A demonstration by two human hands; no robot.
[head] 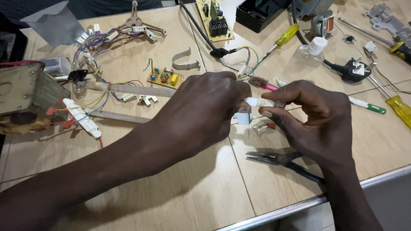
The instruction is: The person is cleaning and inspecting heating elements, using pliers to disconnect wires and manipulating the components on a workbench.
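Note:
Both hands meet over the middle of a wooden table (205, 188). My left hand (201, 111) and my right hand (312, 119) pinch the two ends of a small white cylindrical part (261, 102) held level between them. A small pale blue block (244, 118) sits just under my left fingers. Behind the part lies a pink-handled brush (261, 83). Long-nose pliers (278, 160) rest on the table below my right hand.
A transformer block (25, 98) with wires stands at left. Circuit boards (166, 78), a wire harness (102, 40), a metal clamp (185, 60), yellow screwdrivers (284, 36), a black plug (355, 69) and a black box (257, 15) lie around. The table's metal edge (299, 205) runs at lower right.

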